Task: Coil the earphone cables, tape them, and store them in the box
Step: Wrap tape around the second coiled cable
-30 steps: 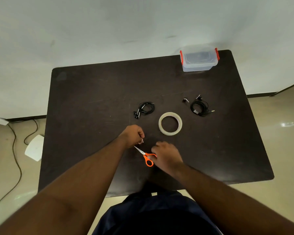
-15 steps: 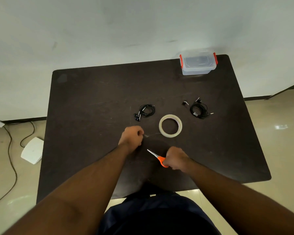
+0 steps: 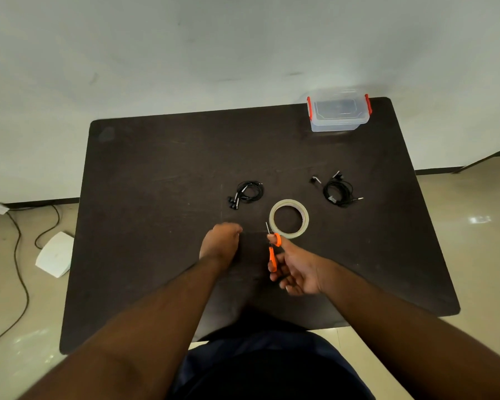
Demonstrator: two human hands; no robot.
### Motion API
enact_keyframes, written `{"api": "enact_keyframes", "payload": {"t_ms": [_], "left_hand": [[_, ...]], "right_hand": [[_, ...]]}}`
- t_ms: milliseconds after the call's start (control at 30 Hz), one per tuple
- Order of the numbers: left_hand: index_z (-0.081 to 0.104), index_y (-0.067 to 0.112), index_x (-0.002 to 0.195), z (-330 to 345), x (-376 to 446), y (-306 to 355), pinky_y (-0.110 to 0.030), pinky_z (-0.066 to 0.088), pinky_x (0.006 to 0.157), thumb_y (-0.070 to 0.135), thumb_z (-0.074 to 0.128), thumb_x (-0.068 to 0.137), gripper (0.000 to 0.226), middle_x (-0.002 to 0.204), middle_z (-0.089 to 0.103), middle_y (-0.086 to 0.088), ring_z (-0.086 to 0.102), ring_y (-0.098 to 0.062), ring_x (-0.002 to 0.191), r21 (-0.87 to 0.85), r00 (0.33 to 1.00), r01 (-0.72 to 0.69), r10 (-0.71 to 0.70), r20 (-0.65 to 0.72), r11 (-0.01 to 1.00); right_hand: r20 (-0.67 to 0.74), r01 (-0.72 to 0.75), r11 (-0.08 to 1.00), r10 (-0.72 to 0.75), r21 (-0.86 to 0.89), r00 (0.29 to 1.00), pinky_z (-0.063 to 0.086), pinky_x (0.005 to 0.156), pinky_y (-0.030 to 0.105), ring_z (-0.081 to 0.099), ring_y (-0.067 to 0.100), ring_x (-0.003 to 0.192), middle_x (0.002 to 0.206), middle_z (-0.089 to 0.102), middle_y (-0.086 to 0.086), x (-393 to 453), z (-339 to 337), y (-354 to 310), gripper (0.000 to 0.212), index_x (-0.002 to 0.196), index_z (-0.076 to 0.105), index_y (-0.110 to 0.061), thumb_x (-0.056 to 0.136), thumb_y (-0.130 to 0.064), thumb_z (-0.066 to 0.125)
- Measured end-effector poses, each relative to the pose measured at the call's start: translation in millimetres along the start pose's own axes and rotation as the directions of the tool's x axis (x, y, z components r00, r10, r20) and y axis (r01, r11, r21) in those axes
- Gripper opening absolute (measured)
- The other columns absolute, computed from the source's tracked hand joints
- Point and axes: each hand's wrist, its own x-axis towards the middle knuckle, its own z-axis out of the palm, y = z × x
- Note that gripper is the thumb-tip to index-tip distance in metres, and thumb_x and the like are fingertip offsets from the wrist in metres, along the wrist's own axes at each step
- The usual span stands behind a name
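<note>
Right hand [image 3: 296,268]: fingers curled round orange scissors [image 3: 272,249], blades up, just beside tape roll [image 3: 289,218]. Left hand [image 3: 220,241]: fingers curled; contents indiscernible. Coiled earphones [image 3: 247,193] beyond left hand; second coil [image 3: 337,192] right; box [image 3: 339,114] at far edge.

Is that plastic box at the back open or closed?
Closed, it seems: the box has its clear lid on top, with both orange side latches up against it.

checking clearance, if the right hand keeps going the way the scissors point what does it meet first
The right hand holds the orange scissors with blades aimed away from the person. The tape roll sits right at the tips, so its near-left rim likely comes first; depth is unclear, and they could pass just left.
</note>
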Motion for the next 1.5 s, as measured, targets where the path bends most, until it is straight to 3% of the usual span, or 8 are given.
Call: {"api": "enact_keyframes", "payload": {"t_ms": [233,633,900,967,1067,1167,1333,1500], "left_hand": [[0.066,0.008,0.093,0,-4,3,-0.042,0.050,0.078,0.009,0.041,0.095,0.025,0.101,0.065,-0.010,0.060,-0.030,0.093,0.008,0.999,-0.018,0.018,-0.037,1.000],[0.066,0.007,0.104,-1,-2,-1,-0.043,0.048,0.084,0.011,0.042,0.095,0.025,0.109,0.065,-0.009,0.060,-0.030,0.102,0.007,0.999,0.006,-0.006,-0.036,1.000],[0.067,0.009,0.099,-7,7,-9,-0.038,0.049,0.080,0.009,0.044,0.092,0.024,0.105,0.067,-0.010,0.061,-0.032,0.098,0.001,0.991,0.120,-0.120,-0.066,0.993],[0.070,0.013,0.098,-12,11,-13,-0.035,0.049,0.077,0.010,0.048,0.090,0.024,0.102,0.069,-0.009,0.063,-0.032,0.094,-0.087,0.972,0.208,-0.216,-0.093,0.974],[0.073,0.020,0.093,-20,14,-15,-0.029,0.051,0.077,0.012,0.056,0.085,0.020,0.095,0.072,-0.004,0.066,-0.025,0.090,-0.255,0.932,0.321,-0.352,-0.084,0.912],[0.070,0.021,0.073,-25,16,-14,-0.034,0.059,0.072,0.008,0.060,0.078,0.018,0.072,0.072,0.001,0.070,-0.016,0.073,-0.446,0.859,0.446,-0.511,-0.031,0.776],[0.071,0.014,0.075,-34,11,-12,-0.031,0.054,0.046,0.005,0.062,0.082,0.014,0.072,0.072,-0.008,0.071,-0.019,0.054,-0.694,0.761,0.524,-0.637,0.121,0.494],[0.071,0.012,0.081,-40,6,-6,-0.027,0.051,0.045,0.003,0.068,0.080,0.010,0.076,0.072,-0.010,0.061,-0.014,0.044,-0.793,0.773,0.488,-0.602,0.200,0.364]], "right_hand": [[0.111,-0.045,0.999,0.047,-0.014,0.993,0.036,0.037,0.018,0.049,0.011,0.051,0.088,0.070,0.010,14,4,-18,0.082,0.076,0.068,-0.012,0.048,-0.088,0.059],[0.105,-0.060,0.996,0.052,0.073,0.993,0.024,0.033,0.014,0.037,0.006,0.042,0.075,0.067,0.010,29,9,-35,0.068,0.067,0.064,-0.011,0.062,-0.079,0.062],[-0.056,0.042,0.997,-0.046,-0.067,0.997,0.018,0.030,0.015,0.028,0.004,0.031,0.048,0.052,0.001,35,16,-32,0.042,0.067,0.063,-0.009,0.081,-0.049,0.069],[-0.178,0.106,0.931,-0.177,-0.349,0.968,0.025,0.033,0.016,0.035,0.007,0.031,0.046,0.054,-0.001,34,17,-25,0.040,0.067,0.066,-0.009,0.075,-0.047,0.074],[-0.266,0.040,0.587,-0.425,-0.808,0.865,0.050,0.056,0.027,0.062,0.016,0.057,0.072,0.068,0.004,32,17,-16,0.033,0.084,0.064,-0.011,0.073,-0.040,0.075],[-0.228,-0.053,0.302,-0.584,-0.952,0.779,0.046,0.068,0.033,0.064,0.025,0.089,0.098,0.065,0.005,31,17,-9,0.024,0.098,0.060,-0.015,0.086,-0.036,0.063],[-0.172,-0.110,0.143,-0.562,-0.984,0.809,0.048,0.074,0.036,0.065,0.028,0.100,0.109,0.067,0.008,29,26,-7,0.026,0.113,0.062,-0.011,0.097,-0.021,0.046],[-0.210,-0.118,0.227,-0.441,-0.967,0.872,0.052,0.080,0.036,0.067,0.030,0.101,0.106,0.068,0.012,24,38,-14,0.029,0.113,0.059,-0.004,0.097,-0.020,0.041]]}}
